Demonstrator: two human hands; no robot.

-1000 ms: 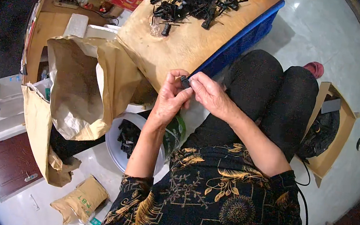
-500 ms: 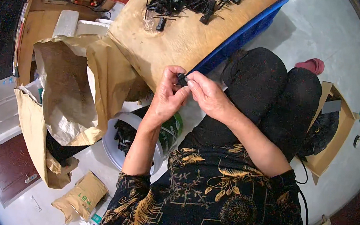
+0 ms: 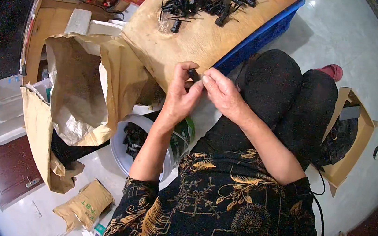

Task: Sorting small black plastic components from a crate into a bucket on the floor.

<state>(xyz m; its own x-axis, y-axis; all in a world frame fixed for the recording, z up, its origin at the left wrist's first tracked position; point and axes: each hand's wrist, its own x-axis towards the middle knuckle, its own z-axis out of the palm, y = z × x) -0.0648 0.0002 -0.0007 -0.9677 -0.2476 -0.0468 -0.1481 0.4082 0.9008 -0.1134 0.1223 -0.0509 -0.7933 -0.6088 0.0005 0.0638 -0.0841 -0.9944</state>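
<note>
Between thumb and fingers, my left hand [image 3: 181, 90] grips a small black plastic part [image 3: 193, 74]. My right hand [image 3: 220, 93] is closed in a pinch right beside that part; what its fingertips hold is hidden. Both hands are over the near edge of a wooden board [image 3: 169, 52], which rests on a blue plastic crate [image 3: 260, 36]. A pile of similar black plastic parts [image 3: 208, 0], many with thin stems, lies on the far side of the board. Under my left forearm, a white bucket [image 3: 116, 154] contains more black pieces [image 3: 133, 140].
A large open brown paper sack [image 3: 122, 81] stands left of the board. Below it a filled tan bag [image 3: 85, 204] lies on the floor. An open cardboard box [image 3: 356, 141] with black contents sits to the right, near a pink slipper [image 3: 332, 71]. A dark cable [image 3: 321, 210] runs beside me.
The black part in my left hand has turned and shows more between the fingers. My right hand has shifted slightly away to the right. The whole view has tilted a little.
</note>
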